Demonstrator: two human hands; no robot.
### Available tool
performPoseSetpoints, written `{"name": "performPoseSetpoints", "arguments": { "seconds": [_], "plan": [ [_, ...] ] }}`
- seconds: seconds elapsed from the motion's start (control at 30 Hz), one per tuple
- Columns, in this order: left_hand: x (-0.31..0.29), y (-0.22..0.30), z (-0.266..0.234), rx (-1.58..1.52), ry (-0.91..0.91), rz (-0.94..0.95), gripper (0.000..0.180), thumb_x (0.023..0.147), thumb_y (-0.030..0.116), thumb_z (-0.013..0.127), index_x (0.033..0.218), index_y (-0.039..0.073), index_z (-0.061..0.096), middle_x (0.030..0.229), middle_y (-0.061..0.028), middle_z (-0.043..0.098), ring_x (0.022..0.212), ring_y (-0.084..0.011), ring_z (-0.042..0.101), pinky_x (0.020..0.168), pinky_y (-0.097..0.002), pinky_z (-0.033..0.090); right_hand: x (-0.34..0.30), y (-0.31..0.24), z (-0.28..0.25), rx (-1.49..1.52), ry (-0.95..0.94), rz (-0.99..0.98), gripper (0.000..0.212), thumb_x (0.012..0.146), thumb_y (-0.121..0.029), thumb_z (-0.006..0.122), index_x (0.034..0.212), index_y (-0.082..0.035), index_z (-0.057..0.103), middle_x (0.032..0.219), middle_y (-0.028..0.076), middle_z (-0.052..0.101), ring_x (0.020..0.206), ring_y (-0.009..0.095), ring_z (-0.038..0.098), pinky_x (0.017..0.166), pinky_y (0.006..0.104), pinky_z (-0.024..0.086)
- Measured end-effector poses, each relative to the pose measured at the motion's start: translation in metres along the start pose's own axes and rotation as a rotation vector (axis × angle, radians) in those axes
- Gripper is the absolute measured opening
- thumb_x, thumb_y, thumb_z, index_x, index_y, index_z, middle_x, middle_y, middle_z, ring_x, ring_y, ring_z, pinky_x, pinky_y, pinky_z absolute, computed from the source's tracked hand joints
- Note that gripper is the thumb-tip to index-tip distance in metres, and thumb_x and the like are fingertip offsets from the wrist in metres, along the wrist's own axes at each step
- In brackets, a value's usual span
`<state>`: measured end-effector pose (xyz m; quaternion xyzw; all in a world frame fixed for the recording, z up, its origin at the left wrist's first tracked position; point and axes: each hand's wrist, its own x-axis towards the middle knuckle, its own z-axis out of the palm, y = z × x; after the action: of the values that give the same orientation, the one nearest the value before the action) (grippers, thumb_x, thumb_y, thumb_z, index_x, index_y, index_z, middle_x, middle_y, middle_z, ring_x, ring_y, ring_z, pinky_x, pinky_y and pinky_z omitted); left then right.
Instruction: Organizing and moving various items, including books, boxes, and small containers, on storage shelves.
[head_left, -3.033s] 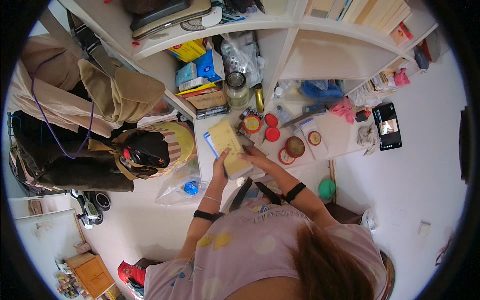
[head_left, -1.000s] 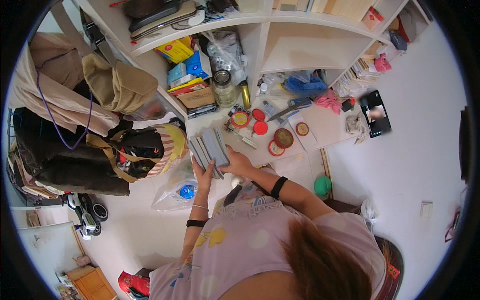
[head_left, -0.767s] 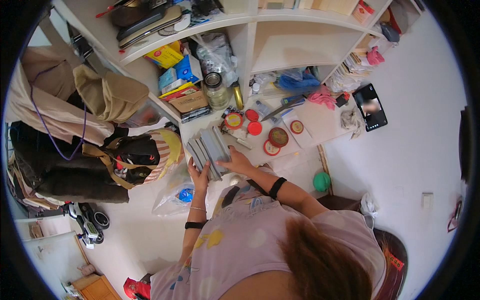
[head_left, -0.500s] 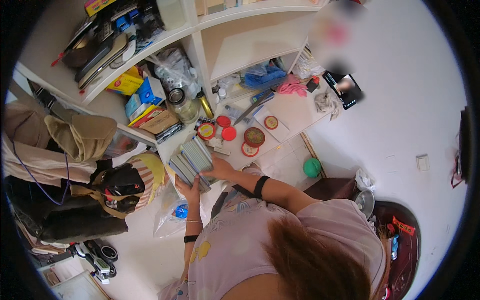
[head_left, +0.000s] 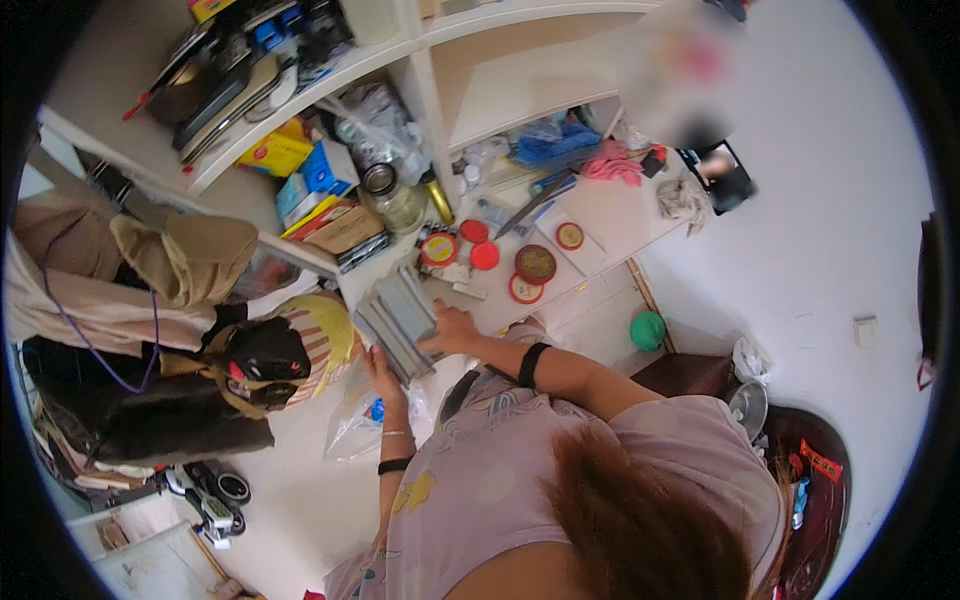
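the left fingers (head_left: 377, 362) and the right fingers (head_left: 441, 314) are clamped on a thick stack of flat, grey, rectangular pieces with pale edges (head_left: 392, 318), the left ones at its lower left side and the right ones at its right side; how far either set reaches underneath cannot be told. the stack lies between the two hands, tilted, by the near edge of a white counter (head_left: 625, 243); blur hides whether it touches the surface. just beyond the right fingers sits a round, yellow-faced tin with a red rim (head_left: 439, 250), with two plain, round, red lids (head_left: 484, 257) just beside it. farther to the right of those fingers are a round, dark brown, patterned tin (head_left: 535, 264) and, past the lids, a long knife with a dark grey blade (head_left: 522, 214). well beyond the stack stand a clear glass jar with a dark-rimmed top (head_left: 398, 208) and a slim, gold-coloured cylinder (head_left: 440, 203). left of the left fingers is a striped bag with a yellow edge (head_left: 312, 345); below them, a clear, crumpled plastic bag (head_left: 350, 432).
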<state>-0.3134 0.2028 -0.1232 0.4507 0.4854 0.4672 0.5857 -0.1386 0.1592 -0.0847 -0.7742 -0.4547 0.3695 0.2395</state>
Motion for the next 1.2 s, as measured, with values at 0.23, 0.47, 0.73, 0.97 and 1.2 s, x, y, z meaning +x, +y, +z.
{"name": "performPoseSetpoints", "arguments": {
  "seconds": [0.23,0.47,0.73,0.97,1.2],
  "plan": [
    [0.005,-0.026,0.013,0.309,-0.022,0.115,0.058,0.093,0.037,0.044,0.137,0.001,0.029,0.136,-0.0149,0.037,0.122,-0.0254,0.037,0.097,-0.0333,0.034,0.021,0.048,0.016,0.32,-0.055,0.11,0.097,0.05,-0.048,0.076,0.125,0.0,0.037,0.107,0.021,0.058,0.102,0.035,0.055,0.091,0.0379,0.041],
    [0.012,-0.01,-0.015,-0.2,-0.181,-0.428,0.05,0.09,0.034,0.053,0.131,0.009,0.037,0.122,-0.006,0.05,0.106,-0.0182,0.051,0.084,-0.034,0.044,0.032,0.067,0.013,0.482,-0.058,0.001,0.086,0.054,-0.042,0.077,0.121,-0.001,0.042,0.111,0.02,0.056,0.105,0.031,0.054,0.091,0.0352,0.041],
    [0.002,0.054,0.008,-0.307,-0.127,-0.53,0.05,0.089,0.022,0.056,0.131,0.005,0.036,0.122,-0.0065,0.05,0.109,-0.0165,0.048,0.092,-0.0288,0.039,0.025,0.049,0.013,0.789,-0.151,-0.036,0.079,0.058,-0.034,0.077,0.12,0.001,0.044,0.113,0.019,0.055,0.105,0.028,0.052,0.092,0.0329,0.04],
    [0.002,0.077,0.011,0.05,-0.238,-0.378,0.049,0.087,0.011,0.056,0.13,0.002,0.036,0.123,-0.0084,0.049,0.112,-0.0161,0.046,0.095,-0.028,0.036,0.024,0.015,-0.01,0.189,-0.415,0.077,0.057,0.067,-0.03,0.071,0.108,0.004,0.05,0.114,0.021,0.052,0.106,0.033,0.05,0.09,0.0383,0.041],
    [0.002,0.071,0.023,-0.04,-0.197,-0.402,0.059,0.085,0.01,0.059,0.134,0.001,0.028,0.123,-0.008,0.048,0.112,-0.0183,0.046,0.096,-0.0297,0.035,0.031,0.02,-0.062,-0.425,0.345,-0.156,0.053,0.065,-0.035,0.071,0.1,0.001,0.056,0.098,0.015,0.053,0.098,0.029,0.051,0.079,0.0404,0.047]
  ]
}}
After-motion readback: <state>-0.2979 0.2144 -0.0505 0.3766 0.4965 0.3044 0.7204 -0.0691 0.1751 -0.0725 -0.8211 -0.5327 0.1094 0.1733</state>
